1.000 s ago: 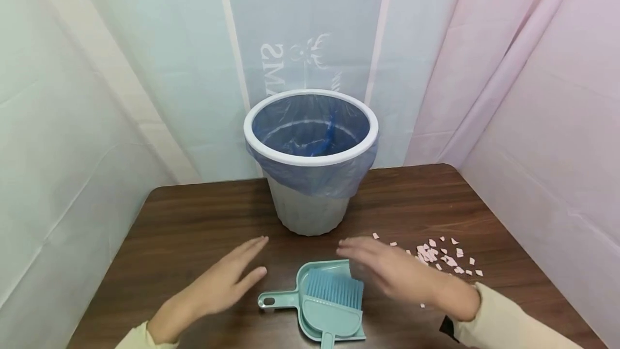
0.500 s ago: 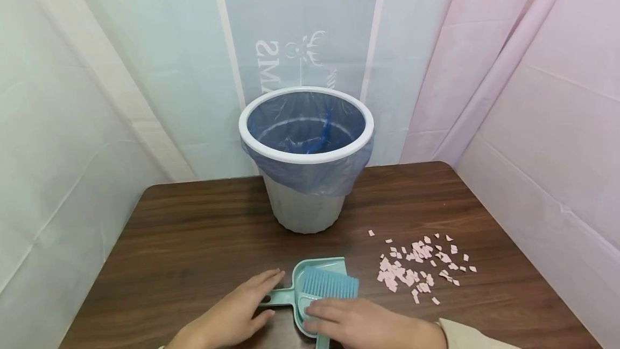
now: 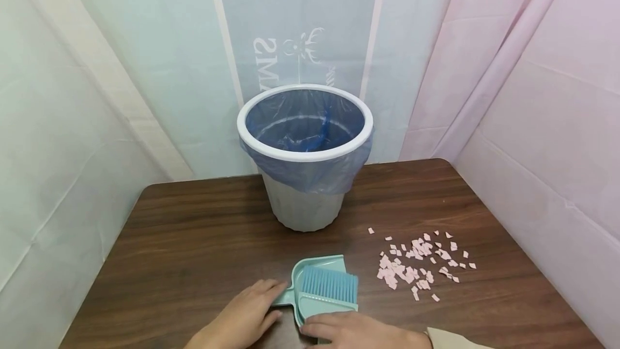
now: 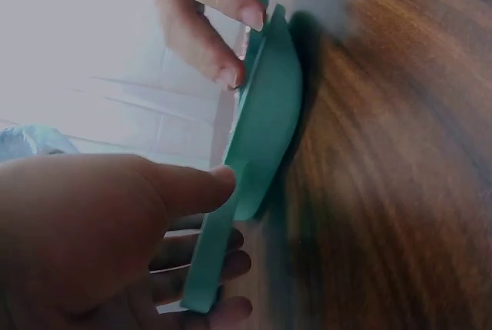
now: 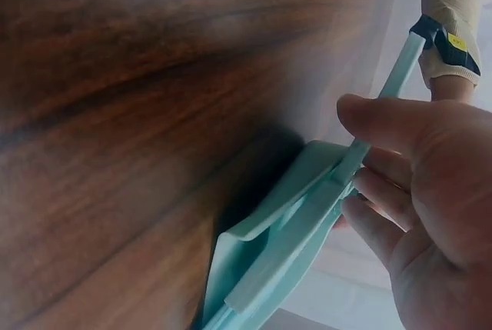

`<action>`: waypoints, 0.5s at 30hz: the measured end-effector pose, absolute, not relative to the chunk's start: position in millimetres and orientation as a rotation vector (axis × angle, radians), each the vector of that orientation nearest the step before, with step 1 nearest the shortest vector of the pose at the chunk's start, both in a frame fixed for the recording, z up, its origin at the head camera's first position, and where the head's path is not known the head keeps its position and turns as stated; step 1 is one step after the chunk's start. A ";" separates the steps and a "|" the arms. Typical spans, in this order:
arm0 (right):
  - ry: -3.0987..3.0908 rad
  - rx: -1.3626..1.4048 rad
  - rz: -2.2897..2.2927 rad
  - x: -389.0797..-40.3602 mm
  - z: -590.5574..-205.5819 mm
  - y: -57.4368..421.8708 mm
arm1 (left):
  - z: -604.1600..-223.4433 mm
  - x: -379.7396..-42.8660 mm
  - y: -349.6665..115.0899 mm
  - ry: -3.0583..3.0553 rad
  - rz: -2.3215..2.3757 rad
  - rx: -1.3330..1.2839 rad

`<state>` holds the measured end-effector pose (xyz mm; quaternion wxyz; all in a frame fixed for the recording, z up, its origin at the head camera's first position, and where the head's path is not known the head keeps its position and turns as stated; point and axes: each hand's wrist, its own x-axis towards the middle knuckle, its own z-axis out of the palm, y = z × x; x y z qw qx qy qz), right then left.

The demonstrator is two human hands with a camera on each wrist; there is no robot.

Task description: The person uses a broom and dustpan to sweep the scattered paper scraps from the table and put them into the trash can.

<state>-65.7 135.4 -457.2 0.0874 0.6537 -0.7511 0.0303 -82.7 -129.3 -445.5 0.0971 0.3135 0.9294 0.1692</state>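
Note:
A light teal dustpan (image 3: 335,264) lies on the table with a matching hand brush (image 3: 329,284) resting in it, blue bristles toward the far right. My left hand (image 3: 244,311) holds the dustpan's handle; in the left wrist view the thumb lies along one side of the handle (image 4: 206,257) and the fingers behind it. At the brush's near end, my right hand (image 3: 363,333) grips its handle, thumb and fingers on opposite sides of the brush handle (image 5: 401,65) in the right wrist view. Pink paper scraps (image 3: 402,268) lie scattered right of the dustpan.
A pale trash bin (image 3: 306,203) with a white rim and blue liner bag stands behind the dustpan on the dark wooden table (image 3: 194,241). Pale cloth sheets (image 3: 174,69) hang around the table at the back and both sides.
Both hands have come down from above the table: the left onto the dustpan's handle, the right across from the right onto the brush. The paper scraps behind the right hand have come into view.

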 end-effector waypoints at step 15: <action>-2.184 1.955 0.190 -65.7 -462.0 132.1 | -457.3 -87.3 -118.4 2.873 0.621 1.002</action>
